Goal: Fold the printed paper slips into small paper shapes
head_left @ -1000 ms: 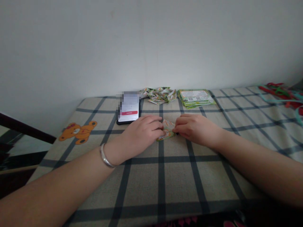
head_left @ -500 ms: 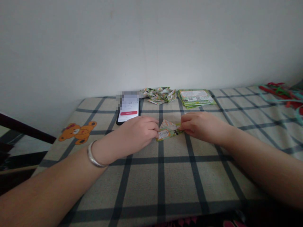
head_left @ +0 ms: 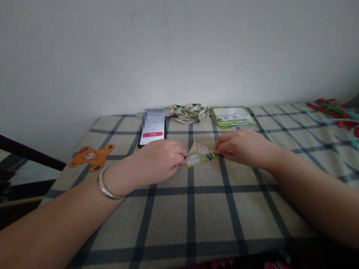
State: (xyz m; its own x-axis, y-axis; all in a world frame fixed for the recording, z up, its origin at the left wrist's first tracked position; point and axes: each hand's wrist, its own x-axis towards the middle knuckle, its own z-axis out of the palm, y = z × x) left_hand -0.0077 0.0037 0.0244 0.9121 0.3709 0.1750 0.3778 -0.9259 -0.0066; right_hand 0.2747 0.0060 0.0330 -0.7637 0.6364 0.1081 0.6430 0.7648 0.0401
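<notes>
A small folded paper leaflet point(head_left: 200, 155), green and white with print, lies on the checked cloth point(head_left: 196, 209) between my hands. My left hand point(head_left: 159, 158), with a silver bangle on its wrist, pinches the paper's left end with curled fingers. My right hand point(head_left: 242, 147) pinches the right end, fingertips pressed together on its corner. A triangular flap of the paper stands up in the middle.
A phone point(head_left: 152, 130) with a lit screen lies just behind my left hand. A heap of folded paper pieces point(head_left: 188, 113) and a stack of flat green leaflets point(head_left: 231, 116) sit by the wall. Red and teal cords point(head_left: 333, 110) lie at far right. The table drops off at left.
My hands have drawn apart, showing more of the paper with its raised triangular flap. My left arm slid back slightly towards me; my right hand shifted right and a little farther away.
</notes>
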